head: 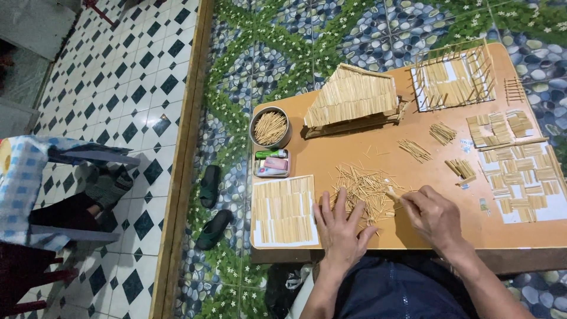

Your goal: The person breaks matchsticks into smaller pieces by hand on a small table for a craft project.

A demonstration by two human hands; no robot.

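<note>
My left hand (pixel 341 227) lies flat, fingers spread, on the near edge of a loose pile of thin wooden sticks (pixel 364 188) on the brown board table (pixel 378 147). My right hand (pixel 433 214) is closed around a small pale stick-like tool (pixel 392 190) whose tip points into the pile. A white sheet covered with rows of glued sticks (pixel 284 210) lies just left of my left hand.
A stick-built roof model (pixel 352 97) stands at the table's back, a stick frame on paper (pixel 453 77) to its right. A round tin of sticks (pixel 270 127) and small tubes (pixel 271 163) sit at left. More stick panels (pixel 520 177) lie right. Sandals (pixel 211 207) rest on the floor.
</note>
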